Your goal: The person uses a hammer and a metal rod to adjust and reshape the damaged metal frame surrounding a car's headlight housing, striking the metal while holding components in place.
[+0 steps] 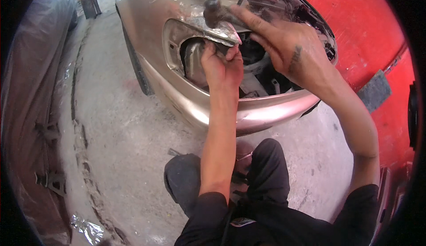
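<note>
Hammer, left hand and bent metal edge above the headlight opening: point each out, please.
hammer (pixel 213 10): head view, on its dark rounded head.
left hand (pixel 220 65): head view, on the back of the hand, grip under the metal edge.
bent metal edge (pixel 222 34): head view, on the bare shiny strip above the opening.

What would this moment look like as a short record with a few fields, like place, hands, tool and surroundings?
Place: concrete floor in front of a tan car
Posture: person crouched, dark trousers
Left hand: reaches into the empty headlight opening, fingers pressed under the bent metal edge
Right hand: holds a hammer, its head on the bare metal edge
Surroundings: red wall on the right, plastic-covered shape on the left
</note>
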A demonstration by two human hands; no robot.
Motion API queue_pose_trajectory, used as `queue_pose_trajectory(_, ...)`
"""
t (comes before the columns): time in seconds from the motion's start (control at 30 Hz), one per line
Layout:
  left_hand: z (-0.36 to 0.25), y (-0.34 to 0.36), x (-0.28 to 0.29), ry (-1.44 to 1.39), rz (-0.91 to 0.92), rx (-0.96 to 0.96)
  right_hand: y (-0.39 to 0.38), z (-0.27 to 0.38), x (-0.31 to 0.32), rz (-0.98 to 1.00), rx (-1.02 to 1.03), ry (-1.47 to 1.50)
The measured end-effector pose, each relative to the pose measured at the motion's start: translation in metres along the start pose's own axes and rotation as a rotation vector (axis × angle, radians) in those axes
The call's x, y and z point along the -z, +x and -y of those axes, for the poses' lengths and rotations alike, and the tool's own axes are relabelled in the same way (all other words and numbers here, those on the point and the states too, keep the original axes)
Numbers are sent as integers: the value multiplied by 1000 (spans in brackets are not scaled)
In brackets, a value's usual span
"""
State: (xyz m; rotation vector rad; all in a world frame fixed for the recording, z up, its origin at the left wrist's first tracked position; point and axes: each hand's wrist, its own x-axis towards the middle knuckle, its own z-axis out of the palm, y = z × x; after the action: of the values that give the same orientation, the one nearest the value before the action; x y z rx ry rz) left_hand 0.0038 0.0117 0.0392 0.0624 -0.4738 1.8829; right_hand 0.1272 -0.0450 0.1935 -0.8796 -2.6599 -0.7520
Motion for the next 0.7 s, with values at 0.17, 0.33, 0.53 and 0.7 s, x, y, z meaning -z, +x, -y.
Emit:
queue_pose_trajectory(0.17, -5, 3, 7, 48, -17, -35, 4, -10, 3, -294, 137, 90)
queue_pose_trajectory(0.33, -1, -2, 0, -53, 24, 31, 4, -15, -8, -116, 108, 89)
queue_pose_trajectory(0.53, 3, -1, -5, 53, -90, -30, 4, -19, -12, -246, 167, 38)
queue_pose_trajectory(0.7, -3, 4, 2, -13, 52, 13, 14, -8, 5, -220, 180, 15)
